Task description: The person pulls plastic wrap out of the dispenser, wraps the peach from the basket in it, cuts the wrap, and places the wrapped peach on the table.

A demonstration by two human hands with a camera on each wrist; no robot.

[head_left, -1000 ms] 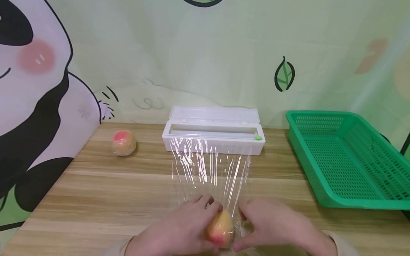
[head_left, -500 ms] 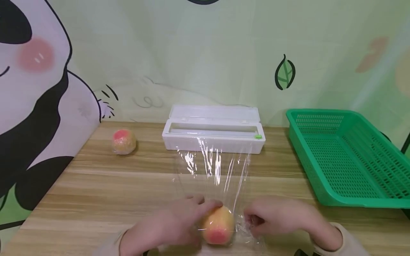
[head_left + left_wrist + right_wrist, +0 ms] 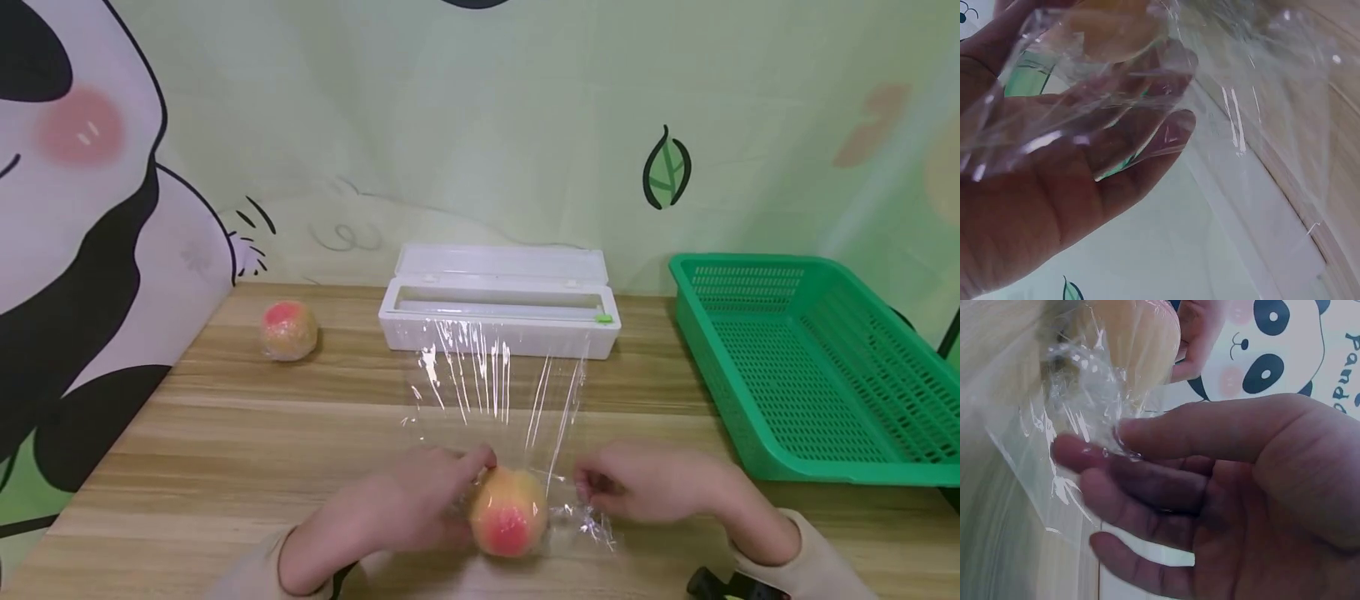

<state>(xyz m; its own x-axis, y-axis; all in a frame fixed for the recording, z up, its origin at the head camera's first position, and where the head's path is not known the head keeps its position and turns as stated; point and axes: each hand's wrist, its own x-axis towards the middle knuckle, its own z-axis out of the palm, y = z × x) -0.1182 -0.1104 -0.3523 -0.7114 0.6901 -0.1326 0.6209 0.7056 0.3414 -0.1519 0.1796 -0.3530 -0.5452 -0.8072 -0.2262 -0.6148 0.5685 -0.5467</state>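
A yellow and pink peach (image 3: 510,515) is at the near middle of the table in the head view, with clear cling film over it. My left hand (image 3: 408,500) holds its left side, index fingertip near the top. In the left wrist view, loose film drapes across the fingers (image 3: 1147,147) of that hand. To the right of the peach, my right hand (image 3: 648,482) pinches a gathered edge of cling film (image 3: 1088,369) between thumb and forefinger. The film runs back, creased and shiny, to the white cling film box (image 3: 498,337), whose lid stands open.
A second peach (image 3: 288,331), wrapped in film, sits at the back left. A green plastic basket (image 3: 772,471) stands on the right. The film box has a small green slider (image 3: 603,319). Behind the table hangs a panda-print cloth (image 3: 487,150).
The left hand has slid from over the peach to its left side, uncovering more of it. The right hand has closed on the film and drawn it slightly to the right.
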